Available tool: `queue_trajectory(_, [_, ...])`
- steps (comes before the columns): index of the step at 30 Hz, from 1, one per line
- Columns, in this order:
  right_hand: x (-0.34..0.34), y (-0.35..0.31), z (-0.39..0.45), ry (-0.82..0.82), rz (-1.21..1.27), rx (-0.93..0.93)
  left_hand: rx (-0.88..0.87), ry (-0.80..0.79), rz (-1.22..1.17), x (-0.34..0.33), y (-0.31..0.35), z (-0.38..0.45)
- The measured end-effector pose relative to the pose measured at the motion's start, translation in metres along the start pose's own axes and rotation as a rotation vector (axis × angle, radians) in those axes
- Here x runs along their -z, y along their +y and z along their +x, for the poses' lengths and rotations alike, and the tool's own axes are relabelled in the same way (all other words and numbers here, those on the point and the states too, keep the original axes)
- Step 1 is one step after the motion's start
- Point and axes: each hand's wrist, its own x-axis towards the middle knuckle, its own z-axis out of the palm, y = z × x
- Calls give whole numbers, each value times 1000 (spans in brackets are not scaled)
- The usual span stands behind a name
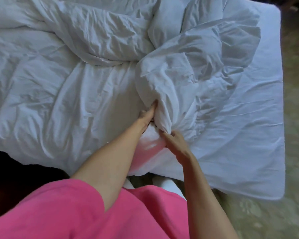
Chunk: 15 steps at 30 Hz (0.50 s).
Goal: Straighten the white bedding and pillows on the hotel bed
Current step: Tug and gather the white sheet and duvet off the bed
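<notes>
A rumpled white duvet [62,80] covers the left and middle of the bed, bunched into a thick fold [193,69] at the centre right. My left hand [148,116] is pushed into the lower end of that fold, fingers closed in the fabric. My right hand [177,144] pinches the same bunched corner just below and to the right. A white pillow [162,23] lies partly buried under the duvet at the top. The flat white sheet [252,135] shows bare on the right side of the mattress.
The mattress corner [276,194] ends at the lower right, with patterned carpet [297,152] along the right side and in front. A dark area [10,169] lies off the bed's near left edge. My pink top [76,213] fills the bottom of the view.
</notes>
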Motion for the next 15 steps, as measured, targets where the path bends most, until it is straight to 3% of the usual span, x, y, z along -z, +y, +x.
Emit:
queue_trajectory(2, [41,15,-8,-23,27,35,-42,-14,-62,-37,-3,-19])
queue_trajectory(5, [94,28,-13,73,104,62,-165,-137,-179,-80,-6,-54])
queue_trajectory(8, [127,20,-14,96,385,43,-358,-244,-85,-105,-12,-102])
queue_trajectory(12, [143,7,-25,-39,256,30,-469,-358,180,-119,-27,-159])
queue_trajectory(15, [146,12,-39,49,313,25,-461,-400,185,-115,-35,-189])
